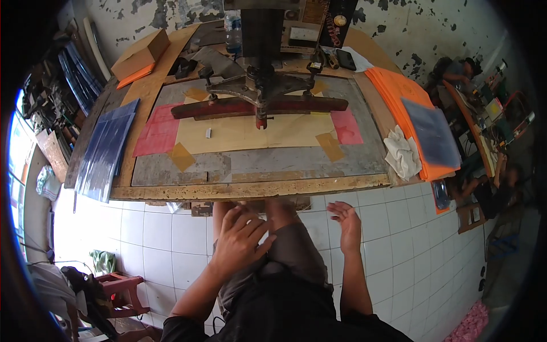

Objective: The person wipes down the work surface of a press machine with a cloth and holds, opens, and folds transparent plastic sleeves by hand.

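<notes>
Flat across the middle of the counter (250, 190), the tan sheet (228, 137) lies beneath the red-edged bar (307, 105) of a heavy metal press frame (231, 87). It looks thin and light, probably papery, so it would likely bend, crease or tear if pulled hard. Brown patches (182, 157) at its front corners seem to pin it down, so the bare front edge between them would be the place to take hold, with a flat, gentle lift. The bar and its arms span the rear part and block a reach from above, and a small white piece (208, 133) sits on its left portion. Both hands are apart from it, over the lap side of the front edge: the left hand (238, 235) has loosely bent, spread fingers and the right hand (346, 223) half-curled ones, neither visibly grasping anything. Pink sheets (157, 128) show at either end. By the right front corner, a crumpled white cloth (402, 153) looks soft and easily pinched; beside it, glossy clear plastic sleeves (430, 128) on orange bags (390, 88) could slide. Blue-tinted sleeves (111, 134) overhang the left front corner.
</notes>
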Demonstrator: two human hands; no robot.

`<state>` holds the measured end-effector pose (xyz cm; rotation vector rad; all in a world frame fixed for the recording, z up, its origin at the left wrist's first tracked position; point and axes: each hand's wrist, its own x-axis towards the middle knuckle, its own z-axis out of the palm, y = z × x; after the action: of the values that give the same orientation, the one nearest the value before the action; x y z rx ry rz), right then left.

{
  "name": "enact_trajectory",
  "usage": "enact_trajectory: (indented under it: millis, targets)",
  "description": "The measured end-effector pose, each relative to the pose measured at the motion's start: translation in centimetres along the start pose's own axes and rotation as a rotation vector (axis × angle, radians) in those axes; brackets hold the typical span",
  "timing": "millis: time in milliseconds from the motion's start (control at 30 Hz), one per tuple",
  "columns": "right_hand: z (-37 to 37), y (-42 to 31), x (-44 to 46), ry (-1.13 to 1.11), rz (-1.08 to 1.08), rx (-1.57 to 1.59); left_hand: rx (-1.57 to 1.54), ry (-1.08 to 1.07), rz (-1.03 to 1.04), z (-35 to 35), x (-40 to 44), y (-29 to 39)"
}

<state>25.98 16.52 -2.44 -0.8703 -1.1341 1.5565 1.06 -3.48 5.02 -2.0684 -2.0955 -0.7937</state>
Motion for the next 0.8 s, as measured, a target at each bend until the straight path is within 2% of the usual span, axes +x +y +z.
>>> enact_trajectory:
  millis: [100, 200, 400, 500, 633, 733, 767, 800]
  targets:
    - [-0.8, -0.3, -0.3, -0.176, 0.075, -0.142, -0.031, 0.057, 0.035, -0.9, 1.0, -0.2]
    - [-0.6, -2.9, 0.4, -0.225, 0.175, -0.141, -0.015, 0.121, 0.022, -2.2, 3.8, -1.3]
    - [0.7, -8.0, 1.4, -0.393, 0.287, -0.331, 0.004, 0.037, 0.028, -2.3, 7.4, -5.6]
    - [0.3, -8.1, 2.0, -0.352, 0.275, -0.323, 0.007, -0.035, 0.033, -2.5, 7.6, -7.1]
    - [1.9, -8.9, 3.1, -0.126, -0.011, -0.465, 0.033, -0.021, 0.028, -4.1, 7.2, -7.7]
    - [4.1, -9.8, 4.7, -0.048, -0.214, -0.628, 0.029, -0.002, 0.025, -4.8, 7.0, -8.9]
    - [4.0, -9.3, 5.8, -0.082, -0.18, -0.644, 0.024, 0.008, 0.026, -5.0, 7.0, -9.5]
    - [4.6, -9.0, 6.7, -0.158, -0.385, -0.789, 0.023, 0.007, 0.022, -5.2, 7.1, -9.9]
